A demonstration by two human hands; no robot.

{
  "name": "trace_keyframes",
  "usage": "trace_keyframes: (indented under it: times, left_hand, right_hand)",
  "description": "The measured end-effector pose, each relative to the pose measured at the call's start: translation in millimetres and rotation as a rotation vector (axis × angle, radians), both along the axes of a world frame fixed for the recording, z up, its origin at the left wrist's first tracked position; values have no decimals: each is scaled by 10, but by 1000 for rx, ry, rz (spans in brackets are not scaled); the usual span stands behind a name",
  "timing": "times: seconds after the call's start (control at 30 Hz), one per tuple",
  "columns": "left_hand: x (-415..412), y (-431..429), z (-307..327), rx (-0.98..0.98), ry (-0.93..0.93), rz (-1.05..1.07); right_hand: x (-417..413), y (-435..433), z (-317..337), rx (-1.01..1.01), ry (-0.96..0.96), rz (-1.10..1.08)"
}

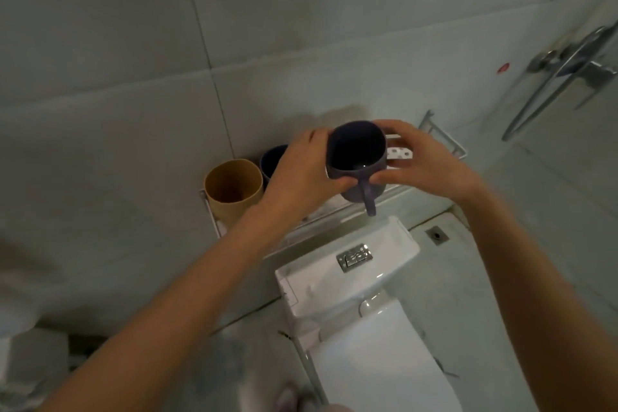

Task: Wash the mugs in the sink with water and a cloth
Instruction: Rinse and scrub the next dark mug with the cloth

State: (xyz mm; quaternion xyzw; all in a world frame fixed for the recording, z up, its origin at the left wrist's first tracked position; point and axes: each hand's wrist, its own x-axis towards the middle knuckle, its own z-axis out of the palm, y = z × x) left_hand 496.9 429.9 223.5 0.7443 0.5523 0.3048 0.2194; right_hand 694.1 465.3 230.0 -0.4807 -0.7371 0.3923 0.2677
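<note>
Partly hidden: dark mug (271,158) behind left hand (302,170) gripping purple mug (356,157).

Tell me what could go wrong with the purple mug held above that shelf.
The purple mug is gripped by its body between the left hand and right hand, not by its handle; a slip could drop it onto the toilet tank below.
The left hand is close to the dark blue mug and yellow mug on the shelf; a sideways move could knock them off.
</note>
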Motion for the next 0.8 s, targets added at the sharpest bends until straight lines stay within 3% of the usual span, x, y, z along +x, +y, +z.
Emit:
trace_keyframes:
  times: [0.37, 0.8]
  left_hand:
    - [116, 548, -448, 76, 420, 255]
    - [97, 388, -588, 183, 560, 280]
  right_hand:
    - [-124, 799, -538, 24, -220, 91]
    - [-227, 655, -746, -64, -24, 70]
